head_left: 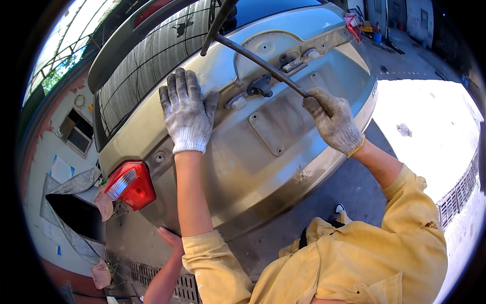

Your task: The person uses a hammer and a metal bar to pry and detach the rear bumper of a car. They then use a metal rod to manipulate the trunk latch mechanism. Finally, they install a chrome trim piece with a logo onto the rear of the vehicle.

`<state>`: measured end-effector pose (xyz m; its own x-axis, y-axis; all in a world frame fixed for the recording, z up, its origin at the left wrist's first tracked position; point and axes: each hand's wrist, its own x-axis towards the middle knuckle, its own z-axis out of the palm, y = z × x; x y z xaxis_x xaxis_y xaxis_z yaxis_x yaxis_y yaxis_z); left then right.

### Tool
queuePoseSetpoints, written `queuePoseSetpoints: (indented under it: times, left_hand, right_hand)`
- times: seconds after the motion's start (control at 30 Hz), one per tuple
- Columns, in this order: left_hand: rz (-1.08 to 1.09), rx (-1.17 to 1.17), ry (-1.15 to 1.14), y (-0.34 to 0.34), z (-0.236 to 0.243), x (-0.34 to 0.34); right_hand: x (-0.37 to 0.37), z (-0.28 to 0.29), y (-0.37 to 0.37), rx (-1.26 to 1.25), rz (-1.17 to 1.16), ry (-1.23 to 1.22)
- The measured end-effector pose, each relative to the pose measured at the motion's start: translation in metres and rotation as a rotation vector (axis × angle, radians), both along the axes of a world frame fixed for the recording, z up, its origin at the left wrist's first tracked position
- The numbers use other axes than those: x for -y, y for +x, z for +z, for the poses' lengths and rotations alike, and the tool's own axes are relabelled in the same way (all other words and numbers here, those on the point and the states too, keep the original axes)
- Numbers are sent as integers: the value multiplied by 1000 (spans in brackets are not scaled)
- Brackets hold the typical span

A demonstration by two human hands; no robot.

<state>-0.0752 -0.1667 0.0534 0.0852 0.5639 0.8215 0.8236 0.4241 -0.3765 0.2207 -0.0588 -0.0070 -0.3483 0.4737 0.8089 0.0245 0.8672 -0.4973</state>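
Observation:
My left hand (188, 111), in a dirty grey knit glove, lies flat with fingers extended on the beige painted upper panel of a car tailgate (210, 192), just below the dark rear window (142, 68). My right hand (329, 121), similarly gloved, grips a long dark metal rod (258, 62), which slants up-left to a crossbar at the top of the view. Under the rod, the recessed middle of the tailgate holds a black latch fitting (259, 86), small lamps and mounting holes. Red tail lamps (132, 186) sit at either side.
Another person's bare hand (172, 240) reaches to the tailgate's lower edge at bottom left. A wall (40, 202) with a small window stands left. Drain grates (458, 190) cross the ground at right and lower left. A blue container (377, 36) is by a doorway, top right.

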Motion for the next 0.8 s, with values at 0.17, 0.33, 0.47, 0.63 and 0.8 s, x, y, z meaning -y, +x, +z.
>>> queuePoseSetpoints:
  times: [0.17, 0.33, 0.47, 0.63, 0.8]
  left_hand:
    - [-45, -7, 21, -1, 4, -3]
    - [-17, -3, 38, 3, 2, -2]
    - [0, 10, 55, 4, 1, -4]
    - [10, 27, 47, 4, -4, -4]
    - [20, 41, 41, 7, -2, -7]
  right_hand:
    - [7, -10, 4, 133, -13, 31]
    - [4, -12, -1, 102, 31, 100]
    - [5, 8, 0, 13, 48, 138]
    - [-4, 1, 1, 112, 4, 95]
    - [-7, 2, -4, 125, 31, 84]
